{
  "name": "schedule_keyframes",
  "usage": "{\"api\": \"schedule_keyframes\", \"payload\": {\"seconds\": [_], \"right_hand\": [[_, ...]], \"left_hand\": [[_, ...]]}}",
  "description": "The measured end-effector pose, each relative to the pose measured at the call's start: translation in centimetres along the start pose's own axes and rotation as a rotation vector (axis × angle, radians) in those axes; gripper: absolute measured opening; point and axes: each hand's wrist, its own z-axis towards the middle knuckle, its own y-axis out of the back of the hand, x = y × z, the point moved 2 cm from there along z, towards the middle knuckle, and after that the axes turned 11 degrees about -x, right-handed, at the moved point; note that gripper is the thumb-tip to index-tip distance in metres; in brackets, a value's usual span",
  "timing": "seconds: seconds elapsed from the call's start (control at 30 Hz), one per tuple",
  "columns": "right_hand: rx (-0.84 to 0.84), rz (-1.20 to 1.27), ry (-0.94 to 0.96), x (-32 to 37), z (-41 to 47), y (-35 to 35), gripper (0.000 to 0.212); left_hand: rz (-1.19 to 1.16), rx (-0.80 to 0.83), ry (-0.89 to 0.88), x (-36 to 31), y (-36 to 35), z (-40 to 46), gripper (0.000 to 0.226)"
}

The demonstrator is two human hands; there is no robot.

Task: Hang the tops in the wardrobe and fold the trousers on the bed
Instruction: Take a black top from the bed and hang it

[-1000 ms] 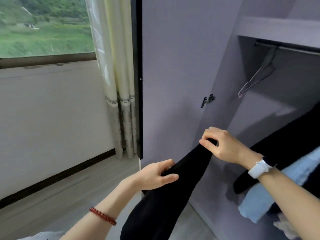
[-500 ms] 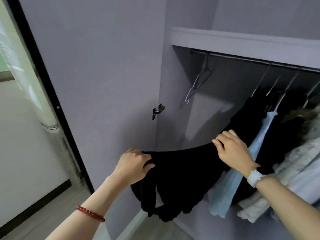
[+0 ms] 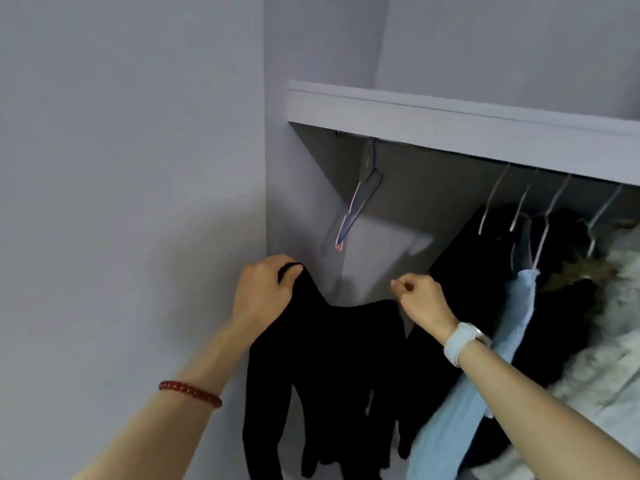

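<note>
Spreading black top (image 3: pixel 332 358) by shoulders: left hand (image 3: pixel 266 292) and right hand (image 3: pixel 420 299) pinch fabric; empty hanger (image 3: pixel 360 199) at 12 o'clock, likely next.

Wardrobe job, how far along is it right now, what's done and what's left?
Done: several garments already hang on the rail, among them a light blue top. In hand: the left hand and right hand hold a black top spread between them, not yet on a hanger. Left: an empty hanger waits on the rail for it. The bed and trousers are out of view, so that part can't be judged.
</note>
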Motion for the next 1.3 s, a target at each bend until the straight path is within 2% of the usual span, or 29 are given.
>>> {"api": "schedule_keyframes", "payload": {"seconds": [0.07,0.17,0.33,0.5,0.63,0.73,0.83,0.93,1.03,1.17,1.23,1.3], "right_hand": [[0.021,0.080,-0.086,0.7,2.9,-2.3,0.026],[0.018,0.463,-0.279,2.9,6.8,-5.8,0.022],[0.066,0.809,-0.515,6.5,12.3,-9.7,0.024],[-0.058,0.694,-0.519,5.3,15.2,-12.4,0.024],[-0.096,0.796,-0.540,3.7,15.2,-11.2,0.023],[-0.057,0.970,-0.535,3.5,13.9,-9.0,0.027],[0.039,1.081,-0.537,2.6,10.2,-6.9,0.030],[0.190,1.185,-0.563,0.7,4.4,-5.9,0.051],[0.327,1.138,-0.574,-2.2,-2.2,-5.8,0.049],[0.472,1.002,-0.617,-5.7,-5.9,-5.1,0.024],[0.469,0.819,-0.591,-6.9,-5.9,-4.6,0.010],[0.400,0.616,-0.499,-7.5,-6.8,-4.3,0.017]], "left_hand": [[-0.003,-0.030,-0.011,0.8,-1.3,1.1,0.031],[0.012,-0.020,-0.082,2.2,-3.1,2.4,0.044],[0.070,-0.015,-0.131,3.3,-4.4,4.0,0.039],[0.089,-0.039,-0.115,3.5,-3.9,4.6,0.038],[0.131,0.013,-0.075,3.3,-3.0,3.8,0.039],[0.176,0.037,-0.013,3.0,-2.8,2.7,0.025],[0.192,0.077,0.040,2.6,-2.3,0.2,0.023],[0.158,0.113,0.122,1.8,-1.6,-3.5,0.016],[0.150,0.147,0.123,0.8,-0.6,-7.6,0.013],[0.171,0.210,0.086,0.5,1.4,-12.4,0.013],[0.175,0.241,0.060,0.1,2.4,-13.9,0.019],[0.170,0.271,0.050,-0.4,3.5,-14.9,0.027]]}}
